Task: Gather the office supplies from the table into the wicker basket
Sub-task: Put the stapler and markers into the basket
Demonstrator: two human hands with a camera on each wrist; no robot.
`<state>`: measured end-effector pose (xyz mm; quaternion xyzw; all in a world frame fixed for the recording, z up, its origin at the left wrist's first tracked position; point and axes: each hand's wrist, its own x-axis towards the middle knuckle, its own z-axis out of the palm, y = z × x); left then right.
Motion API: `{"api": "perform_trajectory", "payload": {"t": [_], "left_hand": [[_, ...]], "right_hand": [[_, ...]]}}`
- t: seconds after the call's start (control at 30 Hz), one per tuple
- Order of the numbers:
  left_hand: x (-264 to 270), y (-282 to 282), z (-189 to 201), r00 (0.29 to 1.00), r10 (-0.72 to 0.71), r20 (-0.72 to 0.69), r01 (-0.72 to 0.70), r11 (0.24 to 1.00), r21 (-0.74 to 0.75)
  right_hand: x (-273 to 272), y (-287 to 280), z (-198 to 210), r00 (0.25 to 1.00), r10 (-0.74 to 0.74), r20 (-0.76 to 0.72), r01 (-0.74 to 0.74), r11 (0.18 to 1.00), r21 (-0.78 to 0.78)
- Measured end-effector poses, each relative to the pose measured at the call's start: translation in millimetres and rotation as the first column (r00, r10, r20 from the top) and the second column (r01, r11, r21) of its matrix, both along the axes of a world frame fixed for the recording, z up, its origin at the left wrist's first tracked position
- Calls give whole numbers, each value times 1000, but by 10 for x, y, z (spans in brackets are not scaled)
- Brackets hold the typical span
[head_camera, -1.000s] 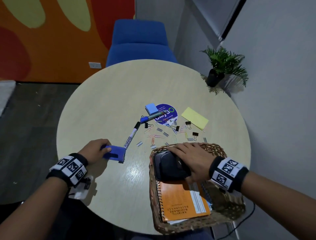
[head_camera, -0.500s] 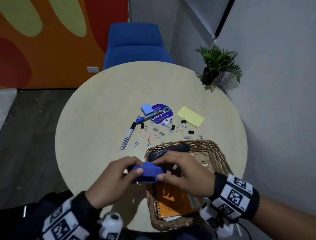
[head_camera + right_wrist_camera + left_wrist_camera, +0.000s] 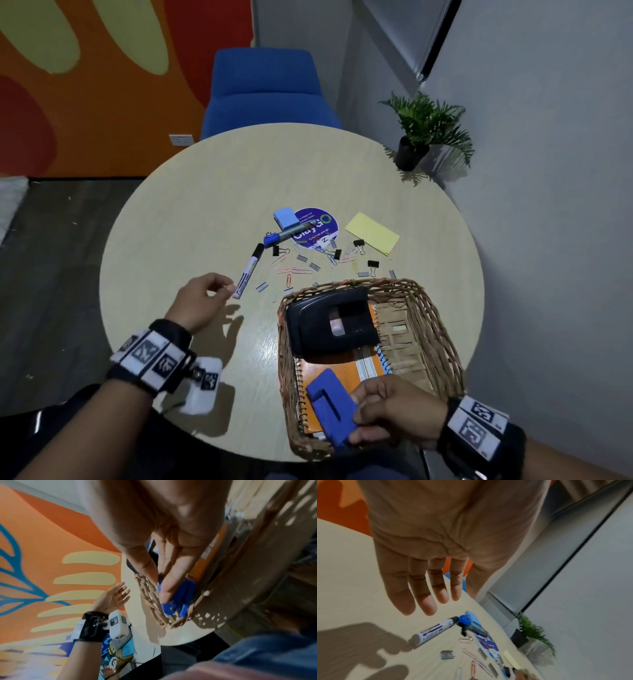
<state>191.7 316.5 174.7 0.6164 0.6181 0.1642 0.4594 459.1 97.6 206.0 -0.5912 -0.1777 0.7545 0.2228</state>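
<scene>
The wicker basket (image 3: pixel 442 339) stands at the table's near right and holds a black hole punch (image 3: pixel 329 318) on an orange notebook (image 3: pixel 315 373). My right hand (image 3: pixel 358 419) grips a blue stapler (image 3: pixel 334 411) low in the basket's near end, against the notebook. In the right wrist view the right hand's (image 3: pixel 163 585) thumb and fingers pinch the stapler (image 3: pixel 178 597) beside the basket wall (image 3: pixel 150 595). My left hand (image 3: pixel 222 289) hovers empty by the near end of a white marker with a black cap (image 3: pixel 249 272). Its fingers (image 3: pixel 426 601) are straight above the marker (image 3: pixel 435 630).
Beyond the marker lie a blue marker (image 3: pixel 286 234), a light blue block (image 3: pixel 285 216), a purple round sticker (image 3: pixel 317 228) and a yellow notepad (image 3: pixel 372 233). Paper clips, binder clips and staple strips (image 3: pixel 301 270) are scattered before the basket. A potted plant (image 3: pixel 428 130) and a blue chair (image 3: pixel 267 92) stand behind.
The stapler passed from my left hand to my right, which lowered it into the basket's near end. The left hand let go and moved forward to the white marker.
</scene>
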Motion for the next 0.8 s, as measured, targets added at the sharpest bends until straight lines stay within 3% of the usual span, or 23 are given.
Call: {"api": "perform_trajectory", "payload": {"t": [0.13,0.27,0.37,0.47,0.53,0.6,0.73,0.8], "left_hand": [[151,294,-245,993,58,-103,-63,997,-48],[448,454,-314,945,-34,-326,25,999,-32],[658,532,-349,907,-69,-416,76,997,-1],[758,587,-432,866,-75,-495,97,995,20],[765,631,-530,845,-79,-529,113,993,32],[748,677,-628,827,-69,-558,112,993,44],[688,665,-552,807,-73,-586,108,994,25],[623,603,-372,859,-57,-509,89,995,40]], "right_hand": [[-180,29,-193,989,-147,8,147,986,-73],[-238,100,-238,979,-199,29,201,977,-66],[-220,138,-233,987,-147,61,149,988,-27],[-166,157,-211,981,12,193,-28,996,81],[-88,151,-180,914,135,383,-201,970,136],[30,135,-117,792,225,568,-379,910,167],[380,158,72,688,282,668,-530,824,198],[590,213,142,585,259,769,-604,771,201]]}}
